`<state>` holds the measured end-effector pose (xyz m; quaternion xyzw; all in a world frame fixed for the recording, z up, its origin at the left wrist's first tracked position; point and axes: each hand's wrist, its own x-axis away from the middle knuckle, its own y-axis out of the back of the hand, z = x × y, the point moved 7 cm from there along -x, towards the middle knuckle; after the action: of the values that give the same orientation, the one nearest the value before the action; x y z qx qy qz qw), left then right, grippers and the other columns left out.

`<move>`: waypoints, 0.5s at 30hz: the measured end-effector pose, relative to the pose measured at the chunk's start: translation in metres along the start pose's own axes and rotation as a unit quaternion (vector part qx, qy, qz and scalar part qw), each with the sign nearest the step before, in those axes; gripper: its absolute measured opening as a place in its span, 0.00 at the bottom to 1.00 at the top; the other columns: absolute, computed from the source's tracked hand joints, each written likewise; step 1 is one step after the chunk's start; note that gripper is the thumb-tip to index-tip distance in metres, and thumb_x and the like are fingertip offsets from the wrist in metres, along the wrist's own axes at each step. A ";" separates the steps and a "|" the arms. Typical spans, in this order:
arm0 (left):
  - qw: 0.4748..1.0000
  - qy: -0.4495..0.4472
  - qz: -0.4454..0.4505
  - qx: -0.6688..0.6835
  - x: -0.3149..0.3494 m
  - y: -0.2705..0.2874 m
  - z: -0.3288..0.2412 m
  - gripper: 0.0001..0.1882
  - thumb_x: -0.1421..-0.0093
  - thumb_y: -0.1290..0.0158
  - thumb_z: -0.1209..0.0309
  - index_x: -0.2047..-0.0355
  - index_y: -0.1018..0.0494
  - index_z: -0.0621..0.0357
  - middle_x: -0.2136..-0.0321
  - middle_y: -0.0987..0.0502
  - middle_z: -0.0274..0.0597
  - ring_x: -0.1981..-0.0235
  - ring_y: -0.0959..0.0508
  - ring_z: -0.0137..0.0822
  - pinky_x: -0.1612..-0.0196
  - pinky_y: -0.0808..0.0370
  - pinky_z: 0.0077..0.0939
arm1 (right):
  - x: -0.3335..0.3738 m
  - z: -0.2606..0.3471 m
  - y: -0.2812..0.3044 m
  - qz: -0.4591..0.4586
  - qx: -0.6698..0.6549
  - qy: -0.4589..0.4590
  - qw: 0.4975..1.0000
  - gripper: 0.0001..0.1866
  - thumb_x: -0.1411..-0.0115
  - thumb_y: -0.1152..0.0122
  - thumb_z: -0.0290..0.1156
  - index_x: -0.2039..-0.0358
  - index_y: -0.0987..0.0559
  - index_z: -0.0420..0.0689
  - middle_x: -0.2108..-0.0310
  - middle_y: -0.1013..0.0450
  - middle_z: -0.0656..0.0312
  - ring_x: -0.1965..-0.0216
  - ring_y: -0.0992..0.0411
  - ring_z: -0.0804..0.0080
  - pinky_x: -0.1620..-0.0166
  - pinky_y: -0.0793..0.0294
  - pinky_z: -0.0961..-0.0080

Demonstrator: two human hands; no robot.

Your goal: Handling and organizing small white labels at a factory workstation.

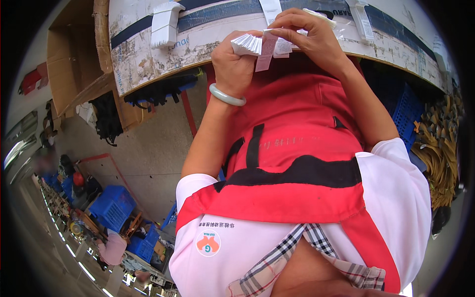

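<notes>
My left hand (231,69), with a pale bangle on its wrist, is closed around a fanned stack of folded white labels (246,44). Just right of that stack, the thumb and forefinger of my right hand (316,42) pinch a printed white label (266,55) at its upper end. It hangs down over the table's front edge. Another printed label piece (282,47) shows below my right fingers; whether the two are joined I cannot tell. A pale piece (320,18) sticks out behind my right knuckles, its kind unclear.
On the worn, cardboard-covered table (136,69) lie a white label bundle (166,24) at left, a label strip (270,9) in the middle and another (361,21) at right. An open cardboard box (74,64) stands left. Blue crates (113,205) and a person in pink (114,247) are farther off.
</notes>
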<state>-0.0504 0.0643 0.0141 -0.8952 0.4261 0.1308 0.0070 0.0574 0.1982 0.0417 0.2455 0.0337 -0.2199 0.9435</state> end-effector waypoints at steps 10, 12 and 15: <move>0.979 0.134 0.010 0.156 0.010 -0.008 0.008 0.07 0.42 0.44 0.81 0.62 0.21 0.63 0.79 0.24 0.33 0.81 0.29 0.19 0.80 0.35 0.12 | 0.014 -0.002 -0.006 -0.007 -0.045 -0.007 0.999 0.09 0.40 0.37 0.31 0.63 0.19 0.38 0.70 0.23 0.62 0.67 0.25 0.78 0.62 0.24 0.81; 0.984 0.111 0.001 0.136 0.010 -0.006 0.007 0.07 0.42 0.42 0.79 0.62 0.21 0.63 0.80 0.25 0.33 0.82 0.29 0.20 0.80 0.35 0.12 | 0.014 -0.001 -0.007 0.004 -0.058 -0.018 0.998 0.09 0.39 0.37 0.31 0.63 0.19 0.38 0.69 0.23 0.62 0.67 0.25 0.79 0.61 0.24 0.81; 0.982 0.127 0.021 0.137 0.012 -0.005 0.007 0.07 0.41 0.42 0.78 0.62 0.21 0.63 0.80 0.25 0.33 0.82 0.29 0.20 0.80 0.35 0.13 | 0.014 -0.001 -0.007 0.012 -0.072 -0.030 0.997 0.10 0.39 0.37 0.32 0.62 0.19 0.38 0.68 0.23 0.63 0.66 0.25 0.79 0.60 0.24 0.82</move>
<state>-0.0410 0.0590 0.0039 -0.8860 0.4559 -0.0430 0.0731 0.0669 0.1873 0.0356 0.1707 0.0185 -0.2127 0.9619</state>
